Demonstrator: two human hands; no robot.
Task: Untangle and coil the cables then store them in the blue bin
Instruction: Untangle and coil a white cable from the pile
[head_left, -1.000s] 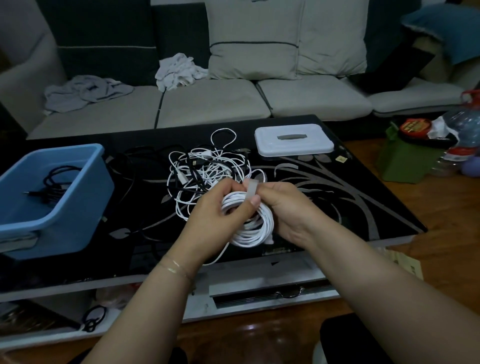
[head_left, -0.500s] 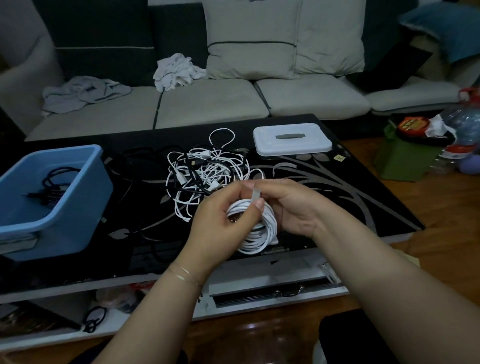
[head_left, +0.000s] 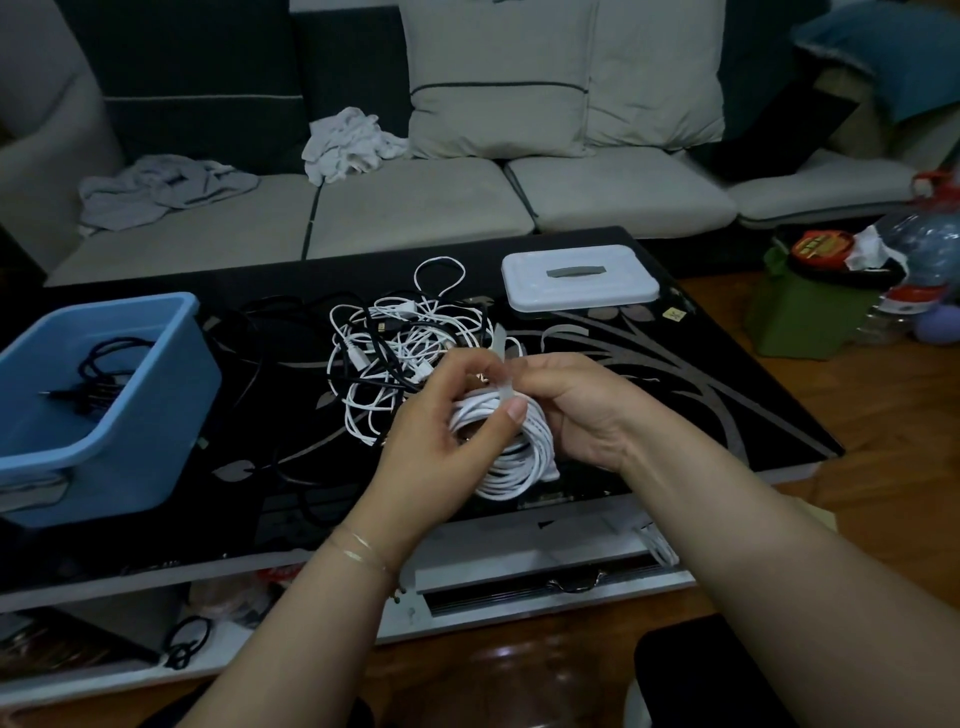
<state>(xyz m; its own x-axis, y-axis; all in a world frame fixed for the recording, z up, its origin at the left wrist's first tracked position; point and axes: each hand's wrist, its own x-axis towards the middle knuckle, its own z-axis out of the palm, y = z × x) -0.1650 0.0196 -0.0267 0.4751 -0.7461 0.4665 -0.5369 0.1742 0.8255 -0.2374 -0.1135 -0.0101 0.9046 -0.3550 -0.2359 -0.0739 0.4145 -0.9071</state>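
A coiled white cable (head_left: 519, 457) hangs between both hands above the table's front edge. My left hand (head_left: 441, 441) grips the coil, its thumb pressing a pale strap (head_left: 501, 369) against the loops. My right hand (head_left: 571, 405) holds the coil from the right and pinches the strap near its top. Behind the hands lies a tangle of white and black cables (head_left: 400, 353) on the black glass table (head_left: 727, 395). The blue bin (head_left: 130, 415) stands at the left with a black cable (head_left: 98, 374) inside.
A white lidded box (head_left: 576, 278) sits at the table's back right. More black cables (head_left: 280, 332) lie between the bin and the tangle. A sofa with cushions and crumpled cloths runs behind. A green bin and bottles stand on the floor at right.
The coil and both hands have stayed in nearly the same place. The strap end now stands up above the fingers, and my left thumb has slid over it onto the coil.
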